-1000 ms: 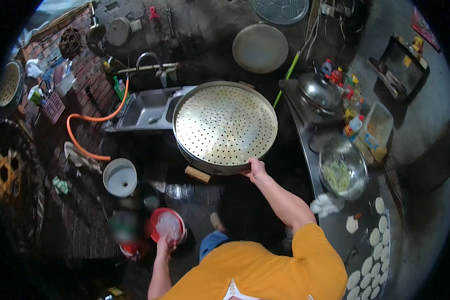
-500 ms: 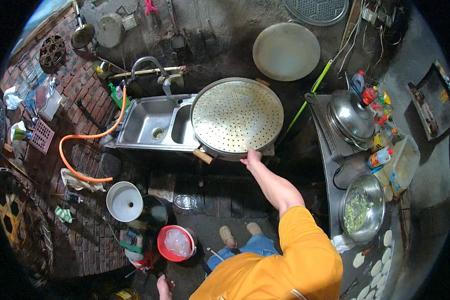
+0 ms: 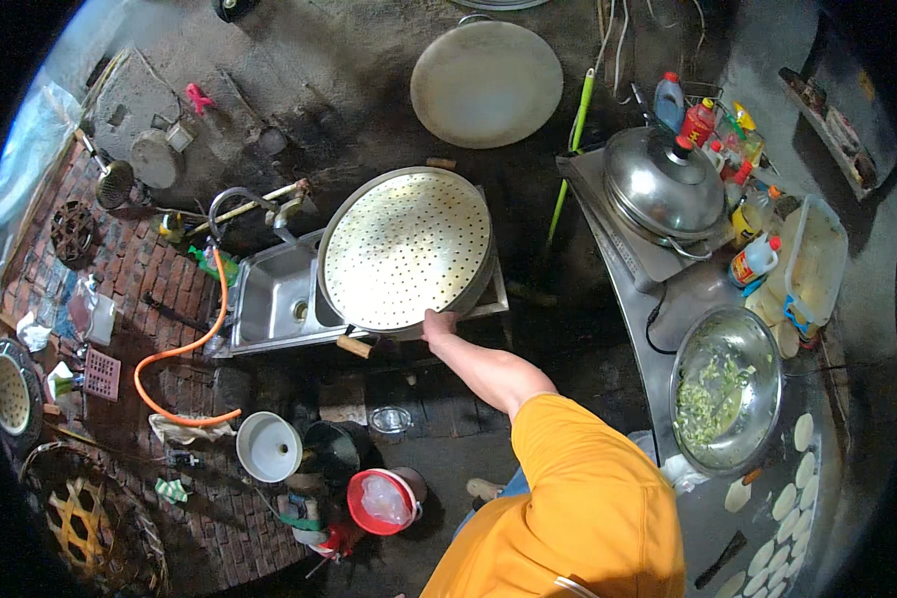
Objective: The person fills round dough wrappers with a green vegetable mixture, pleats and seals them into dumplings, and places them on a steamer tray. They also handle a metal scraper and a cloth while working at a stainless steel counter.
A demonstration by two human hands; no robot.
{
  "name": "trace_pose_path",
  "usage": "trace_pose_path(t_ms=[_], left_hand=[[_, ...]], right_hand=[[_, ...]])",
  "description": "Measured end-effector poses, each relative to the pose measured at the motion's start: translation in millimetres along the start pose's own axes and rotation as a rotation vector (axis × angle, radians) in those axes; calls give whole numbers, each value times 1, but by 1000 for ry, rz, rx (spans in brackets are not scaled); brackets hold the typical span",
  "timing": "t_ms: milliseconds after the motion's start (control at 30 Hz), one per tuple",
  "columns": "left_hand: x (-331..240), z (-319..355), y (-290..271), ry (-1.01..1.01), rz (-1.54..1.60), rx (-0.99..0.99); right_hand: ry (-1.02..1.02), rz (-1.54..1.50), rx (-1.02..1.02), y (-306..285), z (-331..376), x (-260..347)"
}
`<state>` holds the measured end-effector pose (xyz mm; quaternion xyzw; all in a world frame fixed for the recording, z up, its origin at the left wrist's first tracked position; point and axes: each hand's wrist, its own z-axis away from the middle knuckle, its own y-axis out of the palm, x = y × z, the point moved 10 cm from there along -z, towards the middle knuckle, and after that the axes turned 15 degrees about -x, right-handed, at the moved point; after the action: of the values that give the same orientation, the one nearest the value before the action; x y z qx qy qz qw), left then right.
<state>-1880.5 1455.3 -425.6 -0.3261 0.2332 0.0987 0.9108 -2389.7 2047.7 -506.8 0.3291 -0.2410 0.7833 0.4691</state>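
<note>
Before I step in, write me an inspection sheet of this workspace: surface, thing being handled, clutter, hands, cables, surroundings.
Surface: dark counter at right, bearing pale flat rounds and a steel bowl of chopped greens.
Thing being handled: round perforated tray, hiding part of the steel sink in this view.
Clutter: bottles crowd beside the lidded pot; red bucket holds a clear bag.
Hands: right hand at the tray's near rim, fingers partly hidden; left hand not in view.
Cables: pale cords on the back wall; dark cord at the counter edge.
Surroundings: brick wall at left; orange hose left of the sink.
</note>
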Motion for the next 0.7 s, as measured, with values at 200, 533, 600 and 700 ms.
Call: trace_pose_path(t_ms=[200, 533, 600, 700], left_hand=[[51, 28, -24, 9, 53, -46], [266, 70, -122, 33, 441, -177], [339, 37, -129, -115, 619, -325], [445, 48, -151, -331, 462, -436]], right_hand=[[95, -64, 72, -7, 48, -10], [110, 126, 507, -87, 171, -104], [68, 270, 582, -104, 125, -174], [179, 798, 542, -166, 148, -321]])
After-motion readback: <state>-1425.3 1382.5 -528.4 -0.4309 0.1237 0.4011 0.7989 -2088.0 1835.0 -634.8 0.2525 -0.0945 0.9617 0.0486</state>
